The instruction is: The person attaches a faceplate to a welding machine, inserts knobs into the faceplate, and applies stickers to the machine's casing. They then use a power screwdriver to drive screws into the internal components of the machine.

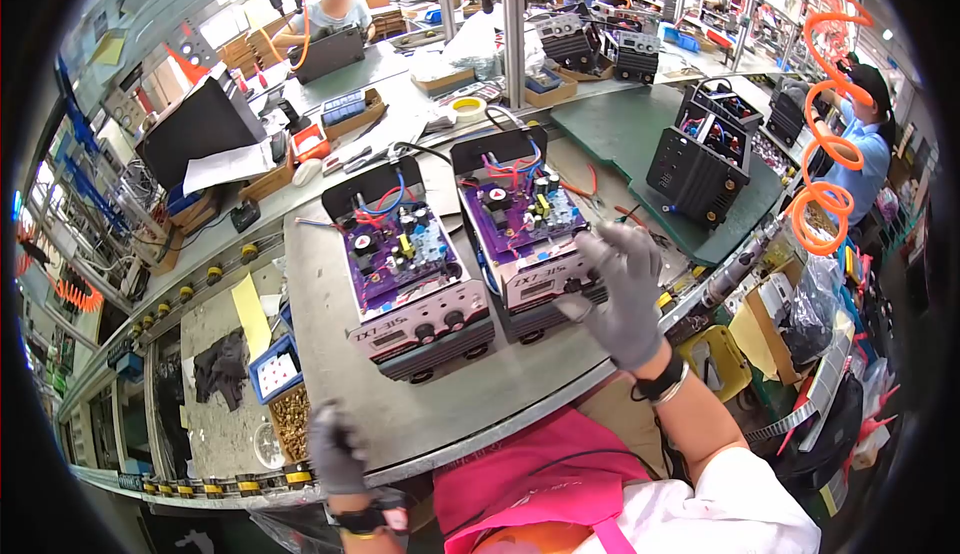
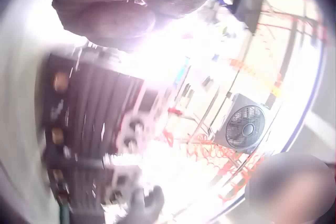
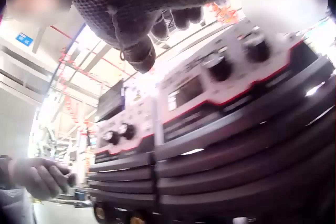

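Observation:
Two welding machines without covers stand side by side on the grey bench. The left machine [image 1: 425, 329] and the right machine [image 1: 540, 279] both bear ZX7-315 lettering and two black knobs on their front panels. Purple circuit boards [image 1: 400, 254] with blue and red wires show on top. My right hand [image 1: 622, 299], in a grey glove, hovers at the right machine's front corner, fingers spread, overlapping its knobs in the head view. Low at the bench's front edge hangs my gloved left hand [image 1: 338, 449], fingers loosely curled, with nothing visible in them.
Left of the bench lie a blue tray [image 1: 273, 369] and a box of small brass parts [image 1: 290, 422]. More machines [image 1: 700, 164] sit on a green board [image 1: 615, 134] at back right. An orange coiled hose [image 1: 825, 209] hangs on the right. Another person [image 1: 335, 14] sits across.

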`<control>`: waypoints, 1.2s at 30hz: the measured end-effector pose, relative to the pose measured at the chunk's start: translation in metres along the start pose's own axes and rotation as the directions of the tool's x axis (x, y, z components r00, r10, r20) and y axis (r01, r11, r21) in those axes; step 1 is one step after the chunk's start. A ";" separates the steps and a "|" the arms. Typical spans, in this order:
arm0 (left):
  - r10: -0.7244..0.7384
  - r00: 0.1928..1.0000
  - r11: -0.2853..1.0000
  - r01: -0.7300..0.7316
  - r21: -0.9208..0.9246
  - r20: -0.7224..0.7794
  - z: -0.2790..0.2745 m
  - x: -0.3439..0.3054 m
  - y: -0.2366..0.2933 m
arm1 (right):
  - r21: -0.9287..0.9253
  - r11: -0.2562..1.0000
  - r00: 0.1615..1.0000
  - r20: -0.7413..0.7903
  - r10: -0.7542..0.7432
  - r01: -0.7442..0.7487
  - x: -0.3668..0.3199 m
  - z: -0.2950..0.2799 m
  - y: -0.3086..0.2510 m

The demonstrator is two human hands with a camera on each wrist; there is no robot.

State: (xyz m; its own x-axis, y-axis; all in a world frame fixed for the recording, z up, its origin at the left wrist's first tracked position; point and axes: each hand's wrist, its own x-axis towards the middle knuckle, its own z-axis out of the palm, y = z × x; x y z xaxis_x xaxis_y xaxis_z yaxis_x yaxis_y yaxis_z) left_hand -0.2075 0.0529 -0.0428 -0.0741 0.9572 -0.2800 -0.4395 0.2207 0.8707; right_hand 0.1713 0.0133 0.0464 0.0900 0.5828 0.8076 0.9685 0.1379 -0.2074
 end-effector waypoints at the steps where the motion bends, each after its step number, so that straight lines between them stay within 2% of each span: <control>1: 0.128 0.984 0.991 -0.122 0.059 -0.124 -0.028 0.016 0.003 | 0.012 1.000 0.998 0.061 0.010 -0.011 0.001 -0.002 0.010; 3: 0.199 0.933 0.974 -0.154 0.167 -0.299 -0.057 0.039 0.014 | 0.041 0.998 0.984 0.174 0.029 -0.036 0.001 0.001 0.026; 5: 0.186 0.923 0.971 -0.120 0.207 -0.336 -0.078 0.061 0.014 | 0.044 0.997 0.986 0.158 0.050 -0.058 -0.001 0.008 0.029; 8: 0.235 0.927 0.890 -0.084 0.447 -0.293 -0.119 0.099 -0.001 | 0.020 0.999 0.993 0.110 0.038 -0.040 -0.007 0.014 0.032; 10: 0.209 0.926 0.876 -0.035 0.482 -0.314 -0.124 0.107 -0.004 | 0.004 0.999 0.993 0.104 0.049 -0.050 -0.005 0.015 0.033; 13: 0.175 0.940 0.861 -0.001 0.509 -0.294 -0.134 0.117 -0.009 | 0.107 0.993 0.993 0.114 0.035 -0.048 -0.001 0.008 0.034; 14: 0.155 0.949 0.864 0.004 0.503 -0.273 -0.137 0.119 -0.009 | 0.114 0.991 0.997 0.042 0.059 -0.063 -0.001 0.002 0.032; 15: 0.135 0.958 0.867 0.010 0.497 -0.254 -0.139 0.118 -0.008 | 0.240 0.953 0.977 -0.064 0.205 -0.184 -0.008 0.007 0.038; 17: 0.167 0.958 0.848 -0.020 0.529 -0.232 -0.146 0.117 -0.007 | 0.510 0.783 0.839 -0.194 0.509 -0.357 -0.033 0.032 0.062; 18: 0.181 0.957 0.840 -0.030 0.542 -0.228 -0.142 0.112 -0.003 | 0.591 0.684 0.793 -0.119 0.598 -0.427 -0.047 0.039 0.075; 19: 0.193 0.956 0.832 -0.040 0.553 -0.221 -0.137 0.108 0.000 | 0.639 0.556 0.756 0.062 0.652 -0.532 -0.061 0.049 0.088; 21: 0.240 0.945 0.809 -0.069 0.583 -0.221 -0.124 0.093 0.008 | 0.642 0.273 0.622 0.410 0.667 -0.717 -0.079 0.063 0.108; 24: 0.336 0.925 0.796 -0.176 0.579 -0.180 -0.149 0.097 -0.003 | 0.425 0.255 0.495 0.726 0.477 -0.869 -0.065 0.053 0.109; 27: 0.394 0.907 0.779 -0.243 0.579 -0.150 -0.142 0.076 -0.002 | 0.563 0.410 0.695 0.546 0.467 -0.717 -0.062 0.072 0.114; 28: 0.378 0.906 0.774 -0.197 0.602 -0.190 -0.128 0.059 0.003 | 0.584 0.426 0.722 0.531 0.443 -0.691 -0.068 0.085 0.121; 29: 0.362 0.903 0.770 -0.149 0.620 -0.232 -0.110 0.036 0.007 | 0.626 0.226 0.649 0.609 0.457 -0.747 -0.082 0.104 0.134; 31: 0.551 0.830 0.569 -0.297 0.767 -0.088 -0.083 0.001 0.008 | 0.611 -0.183 0.508 0.761 0.403 -0.771 -0.106 0.139 0.154; 32: 0.629 0.778 0.460 -0.355 0.814 -0.016 -0.077 -0.005 0.003 | 0.495 -0.367 0.332 0.842 0.424 -0.787 -0.088 0.123 0.142; 33: 0.734 0.678 0.279 -0.355 0.892 0.041 -0.083 -0.001 -0.005 | 0.516 -0.307 0.358 0.820 0.446 -0.799 -0.087 0.128 0.143; 35: 0.851 0.488 -0.076 -0.250 0.965 0.193 -0.098 0.000 -0.032 | 0.533 -0.171 0.399 0.776 0.489 -0.829 -0.102 0.131 0.146; 36: 0.852 0.474 -0.094 -0.281 0.955 0.223 -0.077 -0.008 -0.025 | 0.499 0.358 0.613 0.669 0.421 -0.790 -0.093 0.110 0.129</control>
State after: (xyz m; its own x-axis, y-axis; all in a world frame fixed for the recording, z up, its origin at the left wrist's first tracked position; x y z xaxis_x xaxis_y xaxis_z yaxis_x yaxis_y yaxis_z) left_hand -0.2649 0.0257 -0.0936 -0.2100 0.6835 0.6991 0.9170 -0.1104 0.3833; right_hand 0.2620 0.0653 -0.1161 0.3076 0.9507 0.0386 0.1596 -0.0116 -0.9871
